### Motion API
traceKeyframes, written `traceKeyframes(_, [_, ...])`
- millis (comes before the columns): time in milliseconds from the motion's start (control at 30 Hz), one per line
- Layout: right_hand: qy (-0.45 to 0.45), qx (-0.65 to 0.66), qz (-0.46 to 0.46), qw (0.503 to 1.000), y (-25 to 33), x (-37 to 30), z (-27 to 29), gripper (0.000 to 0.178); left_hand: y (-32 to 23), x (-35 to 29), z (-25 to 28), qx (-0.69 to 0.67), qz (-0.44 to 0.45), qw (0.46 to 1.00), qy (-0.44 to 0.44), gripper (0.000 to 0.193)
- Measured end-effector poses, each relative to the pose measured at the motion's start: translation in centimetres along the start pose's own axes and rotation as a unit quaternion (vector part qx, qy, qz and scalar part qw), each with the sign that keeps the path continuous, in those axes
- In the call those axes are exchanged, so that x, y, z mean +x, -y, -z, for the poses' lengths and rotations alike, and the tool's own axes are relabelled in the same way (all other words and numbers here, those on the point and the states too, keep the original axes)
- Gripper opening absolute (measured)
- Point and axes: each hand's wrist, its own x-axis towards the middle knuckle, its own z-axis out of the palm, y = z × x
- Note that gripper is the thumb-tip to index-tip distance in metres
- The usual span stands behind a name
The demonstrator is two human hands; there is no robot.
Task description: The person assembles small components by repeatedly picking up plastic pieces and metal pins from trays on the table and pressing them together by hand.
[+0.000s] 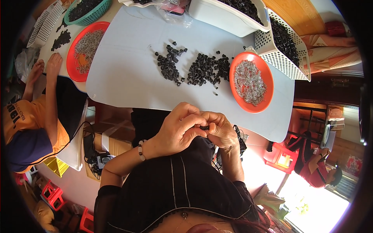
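Note:
My left hand (179,127) and my right hand (222,131) meet in front of my body, just off the near edge of the pale blue table (128,81). Between their fingertips, both pinch a small black part (204,127), mostly hidden by the fingers. Beyond my hands lies a loose heap of small black parts (206,69), and a second heap of black parts (168,66) is to its left. An orange-red dish (271,83) near the table's right side holds many small, thin, silvery pieces (250,82).
A white tub (221,17) and a white perforated basket (281,62), both with black parts, stand at the back right. Left, a person in an orange shirt (35,112) sits at another table with a red dish (72,64) and green basket (91,19). Another person (316,169) sits far right.

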Motion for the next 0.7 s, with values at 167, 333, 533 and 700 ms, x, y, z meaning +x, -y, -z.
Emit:
traceKeyframes(167, [0.016, -0.001, -0.026, 1.000, 0.2, 0.3, 0.5, 0.043, 0.0, -0.1, 0.1, -0.003, 0.006, 1.000, 0.015, 0.026])
traceKeyframes(333, [0.004, -0.027, -0.040, 0.999, 0.3, 0.4, 0.5, 0.044, 0.4, -0.6, 0.0, 0.016, -0.001, 1.000, 0.011, 0.026])
traceKeyframes(533, [-0.016, -0.035, -0.041, 0.998, 0.2, 0.4, 0.2, 0.044, 0.4, -0.5, 0.2, 0.035, -0.012, 0.999, -0.003, 0.028])
traceKeyframes(700, [-0.030, -0.015, -0.014, 0.999, 0.4, 0.4, -0.5, 0.047, 0.8, -0.2, 0.1, 0.055, -0.014, 0.997, -0.046, 0.029])
